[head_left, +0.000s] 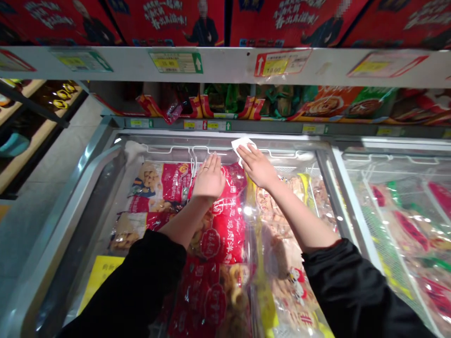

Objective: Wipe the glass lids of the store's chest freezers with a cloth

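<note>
My right hand (pixel 259 168) lies on the transparent lid of a chest freezer near its back edge. Its fingers press down on a white wipe (pixel 243 143), paper or thin cloth, which sticks out beyond the fingertips. To the left of it, my left hand (pixel 210 178) rests flat on the lid with fingers stretched forward, holding nothing. Under the lid (pixel 299 164), red bags of frozen food (pixel 230 225) lie below and between my hands. Pale bags of frozen pieces (pixel 282 253) fill the right part.
A light metal frame (pixel 347 206) divides this freezer from another lidded one (pixel 405 225) on the right. Above the back edge runs a shelf (pixel 225 63) with price tags, red boxes on top and packets underneath. Bottles (pixel 63 96) stand on a rack at left.
</note>
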Demonstrator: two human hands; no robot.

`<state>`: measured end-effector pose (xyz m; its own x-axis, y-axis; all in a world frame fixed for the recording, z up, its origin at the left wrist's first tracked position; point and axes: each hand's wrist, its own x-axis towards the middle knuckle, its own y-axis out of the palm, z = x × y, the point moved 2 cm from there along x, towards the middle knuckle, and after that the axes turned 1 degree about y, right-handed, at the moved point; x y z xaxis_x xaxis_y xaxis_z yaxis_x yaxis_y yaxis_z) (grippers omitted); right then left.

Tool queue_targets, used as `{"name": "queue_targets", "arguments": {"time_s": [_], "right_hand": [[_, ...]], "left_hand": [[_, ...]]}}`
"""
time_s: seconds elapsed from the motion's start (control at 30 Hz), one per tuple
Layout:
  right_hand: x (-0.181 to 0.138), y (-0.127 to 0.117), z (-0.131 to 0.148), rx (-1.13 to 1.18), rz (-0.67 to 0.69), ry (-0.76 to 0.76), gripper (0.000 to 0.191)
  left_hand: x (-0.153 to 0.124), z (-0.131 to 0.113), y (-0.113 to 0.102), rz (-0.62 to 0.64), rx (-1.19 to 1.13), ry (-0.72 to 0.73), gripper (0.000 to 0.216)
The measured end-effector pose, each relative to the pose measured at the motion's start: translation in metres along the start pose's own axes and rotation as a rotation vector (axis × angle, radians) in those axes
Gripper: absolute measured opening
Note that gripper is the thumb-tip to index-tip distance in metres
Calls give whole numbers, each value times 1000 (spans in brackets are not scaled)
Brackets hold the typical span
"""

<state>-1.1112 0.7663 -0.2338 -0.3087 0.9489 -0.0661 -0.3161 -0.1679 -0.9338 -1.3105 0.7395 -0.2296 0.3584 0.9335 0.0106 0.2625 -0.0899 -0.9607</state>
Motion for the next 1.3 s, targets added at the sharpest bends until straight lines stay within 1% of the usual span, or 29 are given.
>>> {"name": "queue_targets", "arguments": {"time_s": [0.07, 0.17, 0.23, 0.3, 0.37, 0.4, 0.47, 0.53, 0.6, 0.67, 0.73, 0.83, 0.9, 0.93, 1.0, 1.07, 1.13, 1.17, 1.2, 1.3], "right_hand": [[-17, -5, -11, -13, 4, -28, 62], [-30, -9, -30, -43, -14, 24, 62], [-25, -11, -41, -59, -46, 116, 63], [-12, -11, -45, -72, -88, 219, 64], [2, -11, -43, -81, -99, 254, 64], [7, -10, -40, -83, -86, 230, 64], [9, -10, -35, -75, -33, 116, 63], [-1, -10, -34, -56, 17, -16, 63], [-17, -12, -41, -39, 35, -91, 62], [-30, -16, -54, -39, 25, -80, 61], [-33, -19, -68, -55, 0, 12, 62], [-21, -23, -83, -76, -25, 168, 64], [-10, -24, -89, -80, -5, 192, 64], [-6, -26, -91, -78, 13, 166, 64], [-7, -29, -97, -67, 59, 47, 65], [-18, -34, -106, -48, 96, -97, 64], [-33, -38, -120, -30, 100, -163, 62], [-40, -41, -127, -26, 86, -149, 62], [-46, -42, -135, -28, 65, -103, 62], [-48, -42, -149, -56, -15, 112, 64]], "left_hand": [[-1, -1, -1, -13, -1, -1, 63], [-3, -1, -1, -37, -15, 0, 62], [-4, -1, 0, -47, -12, 0, 62], [-3, -1, 0, -50, 3, -2, 62], [-3, -2, -1, -44, 18, -7, 62], [-3, -2, -1, -39, 25, -9, 62], [-2, -3, -3, -27, 42, -11, 62], [-2, -3, -4, -14, 57, -11, 62], [-3, -3, -6, -2, 68, -14, 61], [-3, -4, -7, 15, 83, -21, 62], [-3, -8, -8, 37, 110, -44, 62], [0, -25, -9, 64, 136, -86, 63], [4, -46, -6, 79, 116, -59, 64], [8, -59, -4, 86, 97, -30, 65], [16, -85, 2, 98, 62, 19, 68], [26, -109, 10, 112, 30, 32, 69], [33, -129, 18, 139, -1, 33, 69], [36, -136, 23, 156, -15, 33, 68], [38, -142, 28, 169, -26, 33, 67], [39, -151, 40, 157, -39, 26, 66]]}}
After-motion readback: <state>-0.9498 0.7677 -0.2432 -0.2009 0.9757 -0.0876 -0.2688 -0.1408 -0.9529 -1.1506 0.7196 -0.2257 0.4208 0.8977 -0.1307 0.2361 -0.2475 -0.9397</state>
